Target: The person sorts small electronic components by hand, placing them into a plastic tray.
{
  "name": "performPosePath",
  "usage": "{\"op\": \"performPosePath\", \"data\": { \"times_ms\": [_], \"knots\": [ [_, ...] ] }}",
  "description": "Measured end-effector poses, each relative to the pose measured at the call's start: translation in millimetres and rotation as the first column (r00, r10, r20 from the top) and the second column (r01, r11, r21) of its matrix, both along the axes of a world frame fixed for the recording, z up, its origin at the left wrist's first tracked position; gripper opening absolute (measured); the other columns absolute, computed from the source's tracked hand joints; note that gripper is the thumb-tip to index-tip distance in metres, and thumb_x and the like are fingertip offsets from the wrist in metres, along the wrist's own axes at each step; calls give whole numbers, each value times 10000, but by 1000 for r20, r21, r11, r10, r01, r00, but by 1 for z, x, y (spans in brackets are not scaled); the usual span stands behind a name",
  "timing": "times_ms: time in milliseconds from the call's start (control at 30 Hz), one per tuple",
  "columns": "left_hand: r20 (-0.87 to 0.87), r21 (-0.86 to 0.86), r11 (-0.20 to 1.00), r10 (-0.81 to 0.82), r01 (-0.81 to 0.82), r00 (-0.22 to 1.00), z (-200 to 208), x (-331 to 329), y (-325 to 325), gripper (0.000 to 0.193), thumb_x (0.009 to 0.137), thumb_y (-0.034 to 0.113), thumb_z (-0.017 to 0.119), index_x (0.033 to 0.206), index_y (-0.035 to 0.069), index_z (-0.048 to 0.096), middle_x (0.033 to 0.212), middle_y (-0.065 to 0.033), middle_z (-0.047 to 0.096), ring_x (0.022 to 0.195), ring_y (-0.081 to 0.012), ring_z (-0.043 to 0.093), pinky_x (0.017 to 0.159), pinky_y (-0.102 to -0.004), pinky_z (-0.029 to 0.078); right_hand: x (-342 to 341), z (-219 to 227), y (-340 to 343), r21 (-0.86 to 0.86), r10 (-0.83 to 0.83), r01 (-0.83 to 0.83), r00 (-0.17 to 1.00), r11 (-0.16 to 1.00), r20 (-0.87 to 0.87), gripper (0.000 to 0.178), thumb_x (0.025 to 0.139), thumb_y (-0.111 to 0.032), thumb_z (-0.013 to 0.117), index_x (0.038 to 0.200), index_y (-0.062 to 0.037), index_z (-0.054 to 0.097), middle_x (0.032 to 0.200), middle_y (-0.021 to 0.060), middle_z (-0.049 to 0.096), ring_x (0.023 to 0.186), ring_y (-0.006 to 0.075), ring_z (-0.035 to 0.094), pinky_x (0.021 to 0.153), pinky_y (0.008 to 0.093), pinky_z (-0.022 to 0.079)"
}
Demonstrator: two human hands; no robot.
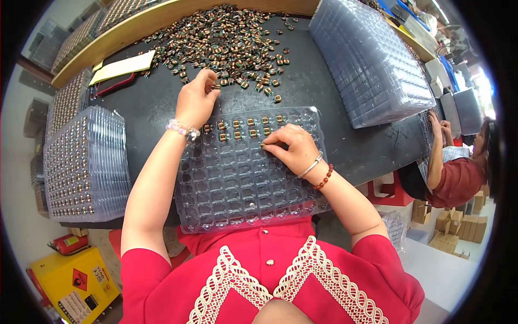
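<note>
A clear plastic blister tray [226, 189] with rows of pockets lies in front of me, its near edge against my red clothing. Small copper-wound coils [251, 122] sit in several pockets of its far rows. My right hand [295, 150] is over the tray, thumb and fingers pinched on a coil [263, 146] that they partly hide. Beyond the tray's far left part, my left hand [197, 100] pinches another coil [216, 86] at the near edge of a large loose pile of coils [221, 40].
A tall stack of clear trays [367, 59] stands at the right. Filled trays [86, 167] are stacked at the left. A yellow paper [123, 67] and a dark red pouch [116, 85] lie beside the pile. Another person [458, 167] sits at the far right.
</note>
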State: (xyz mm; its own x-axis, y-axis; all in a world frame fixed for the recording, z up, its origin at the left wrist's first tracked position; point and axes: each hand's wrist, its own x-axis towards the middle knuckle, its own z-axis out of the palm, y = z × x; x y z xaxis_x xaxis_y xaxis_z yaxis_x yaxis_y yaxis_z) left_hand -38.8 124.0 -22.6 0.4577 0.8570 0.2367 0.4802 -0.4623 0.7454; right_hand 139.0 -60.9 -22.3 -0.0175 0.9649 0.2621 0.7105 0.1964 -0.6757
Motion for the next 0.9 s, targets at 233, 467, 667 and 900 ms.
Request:
{"op": "performPosePath", "data": {
  "times_ms": [233,467,667,900],
  "knots": [
    [356,-330,930,-36,162,934,-6,-51,-25,311,801,-5,644,1100,53,582,851,3,621,742,-72,563,688,-218,471,5,-9,-9,83,-65,56,993,995,103,64,737,-110,717,775,-83,672,830,44,644,806,239,584,770,358,437],
    [503,-617,768,216,173,837,15,-91,-45,201,876,44,607,1072,0,595,958,-72,654,856,-148,639,774,-270,524,-5,-3,-4,119,-104,68,937,991,332,214,744,-186,709,934,-106,649,979,68,577,877,252,576,759,376,464],
    [595,-565,779,158,270,788,-3,-101,-44,292,904,3,533,1194,-5,570,1011,-70,642,890,-129,617,812,-255,497,26,-1,47,161,-245,196,886,967,393,247,787,-95,648,1034,-99,643,1091,80,600,999,285,570,853,379,480],
    [-11,146,989,-14,15,1000,7,-107,-66,185,748,1,662,928,33,630,840,-77,638,828,-205,621,730,-327,499,48,-14,72,-140,-251,290,937,947,244,244,777,-173,695,996,-71,660,920,76,651,766,228,632,709,342,497]
  ]
}}
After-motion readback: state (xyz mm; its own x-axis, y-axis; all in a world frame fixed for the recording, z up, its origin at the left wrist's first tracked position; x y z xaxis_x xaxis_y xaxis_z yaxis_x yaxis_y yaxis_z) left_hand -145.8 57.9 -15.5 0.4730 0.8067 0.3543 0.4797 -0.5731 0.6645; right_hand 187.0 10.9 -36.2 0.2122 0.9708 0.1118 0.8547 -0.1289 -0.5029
